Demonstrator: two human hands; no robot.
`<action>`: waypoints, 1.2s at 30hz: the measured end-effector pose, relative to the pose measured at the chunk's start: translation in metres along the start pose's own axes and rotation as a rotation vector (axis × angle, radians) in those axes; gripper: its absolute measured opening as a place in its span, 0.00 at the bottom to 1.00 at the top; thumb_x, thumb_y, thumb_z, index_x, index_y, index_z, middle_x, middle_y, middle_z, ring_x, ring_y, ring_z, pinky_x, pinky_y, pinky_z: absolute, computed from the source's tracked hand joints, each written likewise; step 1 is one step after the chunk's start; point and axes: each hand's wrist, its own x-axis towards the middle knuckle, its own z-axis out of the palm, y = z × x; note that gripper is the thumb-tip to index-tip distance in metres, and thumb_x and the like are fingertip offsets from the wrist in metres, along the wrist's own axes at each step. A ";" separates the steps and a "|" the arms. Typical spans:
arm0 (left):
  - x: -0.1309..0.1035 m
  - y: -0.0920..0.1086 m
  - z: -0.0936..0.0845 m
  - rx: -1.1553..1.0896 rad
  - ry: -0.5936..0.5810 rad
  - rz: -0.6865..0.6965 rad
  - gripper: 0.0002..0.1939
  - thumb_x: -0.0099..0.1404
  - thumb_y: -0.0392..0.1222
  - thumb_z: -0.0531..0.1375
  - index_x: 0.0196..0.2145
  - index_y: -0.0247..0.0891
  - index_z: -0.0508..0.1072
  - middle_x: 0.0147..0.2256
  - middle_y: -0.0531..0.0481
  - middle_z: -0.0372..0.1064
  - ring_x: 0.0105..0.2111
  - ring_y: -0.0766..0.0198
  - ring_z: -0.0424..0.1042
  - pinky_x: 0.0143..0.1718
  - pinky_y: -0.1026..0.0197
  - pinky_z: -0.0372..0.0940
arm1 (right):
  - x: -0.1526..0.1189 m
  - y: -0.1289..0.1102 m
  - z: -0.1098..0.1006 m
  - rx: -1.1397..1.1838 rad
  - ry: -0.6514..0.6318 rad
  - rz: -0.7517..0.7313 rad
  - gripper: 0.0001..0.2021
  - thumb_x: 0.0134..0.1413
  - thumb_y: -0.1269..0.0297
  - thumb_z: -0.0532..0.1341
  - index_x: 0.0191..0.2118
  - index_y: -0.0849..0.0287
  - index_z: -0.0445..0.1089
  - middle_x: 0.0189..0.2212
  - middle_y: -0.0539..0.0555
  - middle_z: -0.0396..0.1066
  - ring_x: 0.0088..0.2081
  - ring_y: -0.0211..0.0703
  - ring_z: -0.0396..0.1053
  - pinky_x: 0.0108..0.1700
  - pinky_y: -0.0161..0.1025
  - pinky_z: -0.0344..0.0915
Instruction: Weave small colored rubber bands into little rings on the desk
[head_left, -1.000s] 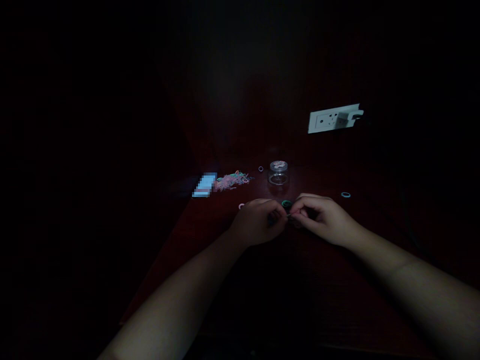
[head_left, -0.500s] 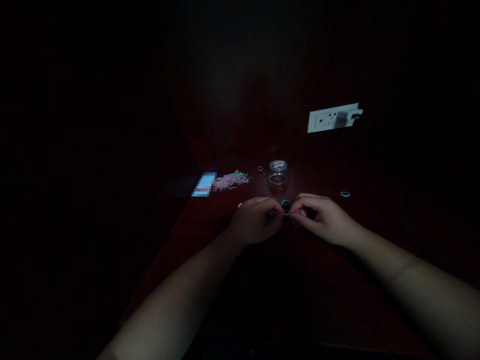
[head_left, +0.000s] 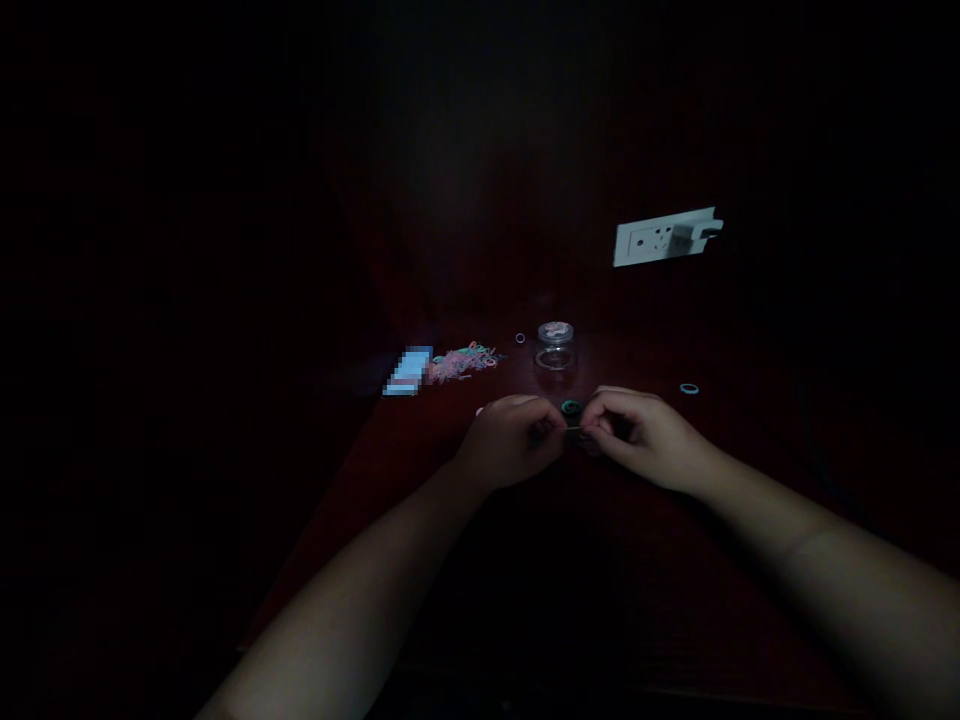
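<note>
My left hand (head_left: pixel 514 440) and my right hand (head_left: pixel 637 435) face each other low over the dark red table, thumbs and forefingers pinched. Between their fingertips runs a short, thin, yellowish elastic band (head_left: pixel 573 429), pulled taut; most of it is hidden by the fingers. Just behind it lies a green ring-shaped hair tie (head_left: pixel 571 407). A clear jar (head_left: pixel 555 355) with a patterned lid stands upright beyond the hands. Part of a pink thing (head_left: pixel 481 411) shows at the back of my left hand. Dim light hides finer detail.
A loose heap of colourful elastic bands (head_left: pixel 466 363) lies at the back left, against a lit phone (head_left: pixel 409 371). One small ring (head_left: pixel 520 338) lies left of the jar, a light-blue hair tie (head_left: pixel 689 388) to the right. On the wall is a socket (head_left: pixel 664 237) with a plug.
Both hands stay almost in place, still pinching. The strand between the fingertips looks yellowish now, where it looked paler before, and the gap it spans is slightly wider.
</note>
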 end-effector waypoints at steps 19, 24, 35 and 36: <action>-0.001 -0.001 0.002 0.001 -0.011 0.001 0.02 0.61 0.37 0.59 0.32 0.39 0.72 0.30 0.54 0.73 0.30 0.68 0.71 0.33 0.64 0.65 | 0.000 -0.003 -0.001 0.002 -0.007 0.023 0.02 0.53 0.70 0.60 0.30 0.58 0.69 0.24 0.49 0.66 0.25 0.37 0.63 0.28 0.35 0.60; -0.001 -0.001 0.003 -0.013 0.001 0.005 0.03 0.62 0.38 0.59 0.32 0.38 0.72 0.29 0.53 0.72 0.30 0.67 0.71 0.32 0.63 0.65 | -0.001 -0.005 -0.002 0.017 -0.018 0.026 0.01 0.54 0.69 0.61 0.34 0.59 0.70 0.24 0.48 0.66 0.24 0.36 0.63 0.28 0.34 0.61; 0.000 -0.002 0.003 -0.025 0.006 0.007 0.02 0.61 0.38 0.59 0.32 0.39 0.72 0.29 0.54 0.72 0.30 0.67 0.71 0.34 0.63 0.65 | -0.002 0.002 0.000 0.024 -0.070 0.070 0.06 0.58 0.63 0.60 0.32 0.59 0.70 0.23 0.49 0.67 0.25 0.37 0.64 0.28 0.35 0.62; -0.001 -0.002 0.003 -0.025 0.003 0.005 0.02 0.61 0.37 0.59 0.32 0.39 0.72 0.29 0.54 0.72 0.30 0.67 0.71 0.34 0.63 0.65 | -0.002 0.002 0.000 0.028 -0.071 0.072 0.07 0.58 0.63 0.60 0.32 0.59 0.70 0.23 0.49 0.67 0.25 0.37 0.64 0.28 0.35 0.61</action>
